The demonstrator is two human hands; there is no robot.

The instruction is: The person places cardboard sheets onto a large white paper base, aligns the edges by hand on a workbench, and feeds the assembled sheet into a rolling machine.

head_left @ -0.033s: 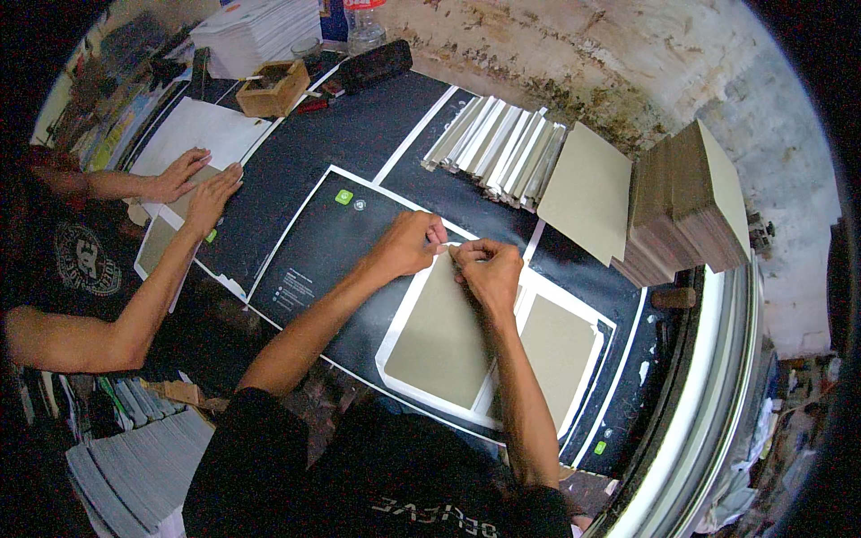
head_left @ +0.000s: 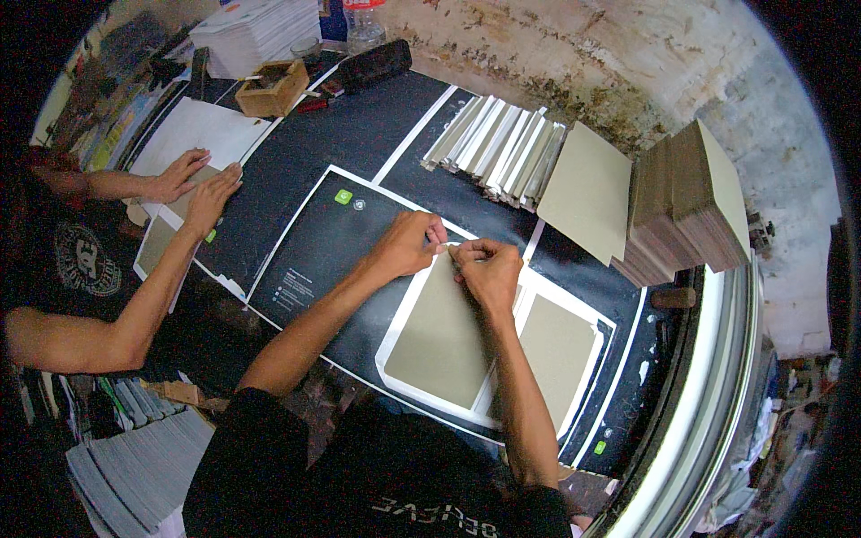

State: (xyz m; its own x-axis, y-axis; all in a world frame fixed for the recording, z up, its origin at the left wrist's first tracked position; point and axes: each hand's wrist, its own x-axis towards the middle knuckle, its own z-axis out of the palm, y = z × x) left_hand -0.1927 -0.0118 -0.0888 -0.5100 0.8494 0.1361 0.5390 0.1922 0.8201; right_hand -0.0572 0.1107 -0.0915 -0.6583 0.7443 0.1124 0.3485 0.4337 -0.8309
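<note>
The grey-beige board [head_left: 435,336] lies flat right below the two hands' fingertips, on a white-bordered dark sheet [head_left: 309,238], with its far corner between them. Left grip [head_left: 408,247] and right grip [head_left: 491,276] face each other across that corner, fingers curled and thumbs brought close to forefingers. The tips are too small to tell whether either pinch is fully closed, or whether it has hold of the white margin or only touches it.

Nothing visible has shifted since the previous picture: hands and board match it, so the handling of this corner appears no further along.

Just beyond the right wrist, on the same sheet, a second board [head_left: 558,354] lies beside the first. The right forearm crosses between the two, hiding part of the gap, and the fingers cover the corner itself.

Farther out, past the right grip, are a row of narrow strips [head_left: 496,148], a single tilted board [head_left: 587,193] and a tall board stack [head_left: 691,206]; these leave less room on that side than the left grip has. Well to the left of the left grip, a co-worker's hands [head_left: 211,199] rest on another board. Beyond them on the dark counter [head_left: 350,130] stand a wooden box [head_left: 273,88] and a black pouch [head_left: 377,65].
</note>
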